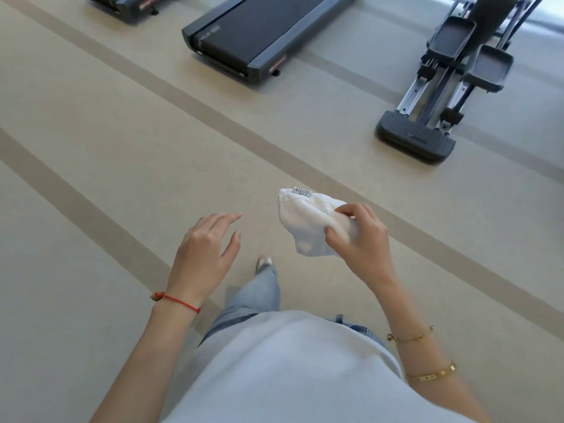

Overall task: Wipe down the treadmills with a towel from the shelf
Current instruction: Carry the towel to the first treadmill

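Note:
A small white towel [308, 219] with a sewn label at its top edge is bunched in my right hand [361, 239], pinched between thumb and fingers at waist height. My left hand [207, 248] hovers to the left of the towel, fingers spread, holding nothing and a short gap away from it. The rear end of a dark treadmill [259, 35] lies on the floor ahead at the top centre. A second treadmill [128, 4] shows only its back corner at the top left.
An elliptical trainer [442, 96] with two foot pedals and a ribbed rear step stands at the top right. The beige floor [122, 148] has darker diagonal stripes between me and the machines. My own leg and shoe [264, 264] show below the hands.

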`<move>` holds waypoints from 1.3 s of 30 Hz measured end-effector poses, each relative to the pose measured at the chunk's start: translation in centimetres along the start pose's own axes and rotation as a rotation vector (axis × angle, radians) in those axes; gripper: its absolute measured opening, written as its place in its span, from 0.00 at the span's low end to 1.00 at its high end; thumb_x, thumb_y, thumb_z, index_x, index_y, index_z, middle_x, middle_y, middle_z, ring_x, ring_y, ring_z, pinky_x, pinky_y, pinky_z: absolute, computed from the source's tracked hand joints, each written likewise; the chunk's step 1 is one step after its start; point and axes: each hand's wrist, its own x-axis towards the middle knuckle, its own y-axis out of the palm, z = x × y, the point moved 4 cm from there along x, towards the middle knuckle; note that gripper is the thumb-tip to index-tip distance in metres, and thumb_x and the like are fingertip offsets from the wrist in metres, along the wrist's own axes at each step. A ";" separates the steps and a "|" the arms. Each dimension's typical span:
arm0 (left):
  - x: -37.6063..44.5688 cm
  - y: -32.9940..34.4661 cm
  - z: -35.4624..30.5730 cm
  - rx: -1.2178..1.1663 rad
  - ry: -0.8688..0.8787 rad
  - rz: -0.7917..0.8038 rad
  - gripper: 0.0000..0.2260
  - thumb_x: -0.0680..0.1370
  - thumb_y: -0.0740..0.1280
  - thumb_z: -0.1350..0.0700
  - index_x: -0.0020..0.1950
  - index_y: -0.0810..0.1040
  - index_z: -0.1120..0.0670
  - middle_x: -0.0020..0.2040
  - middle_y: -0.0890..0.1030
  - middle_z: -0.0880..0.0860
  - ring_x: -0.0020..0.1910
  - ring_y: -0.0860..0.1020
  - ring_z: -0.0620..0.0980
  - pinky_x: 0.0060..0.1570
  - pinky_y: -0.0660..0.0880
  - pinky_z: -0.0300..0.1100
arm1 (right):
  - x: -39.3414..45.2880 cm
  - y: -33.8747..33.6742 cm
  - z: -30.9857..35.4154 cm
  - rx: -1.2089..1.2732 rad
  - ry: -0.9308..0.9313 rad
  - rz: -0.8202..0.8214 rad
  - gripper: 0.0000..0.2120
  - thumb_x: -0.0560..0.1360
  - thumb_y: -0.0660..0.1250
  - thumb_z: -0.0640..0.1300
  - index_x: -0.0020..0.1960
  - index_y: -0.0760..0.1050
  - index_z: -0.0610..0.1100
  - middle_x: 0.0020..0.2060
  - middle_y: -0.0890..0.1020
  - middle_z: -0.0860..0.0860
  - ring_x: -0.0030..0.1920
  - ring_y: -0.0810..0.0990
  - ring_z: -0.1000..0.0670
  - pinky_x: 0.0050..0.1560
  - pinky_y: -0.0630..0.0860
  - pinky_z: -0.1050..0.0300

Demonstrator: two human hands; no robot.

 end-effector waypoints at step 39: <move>85.1 13.1 -4.4 -0.064 -0.044 0.015 0.14 0.81 0.65 0.57 0.66 0.78 0.55 0.58 0.82 0.52 0.58 0.79 0.51 0.57 0.75 0.44 | 84.7 -4.0 -12.9 -0.008 -0.006 -0.050 0.16 0.68 0.74 0.42 0.54 0.76 0.45 0.50 0.78 0.52 0.47 0.74 0.56 0.45 0.68 0.75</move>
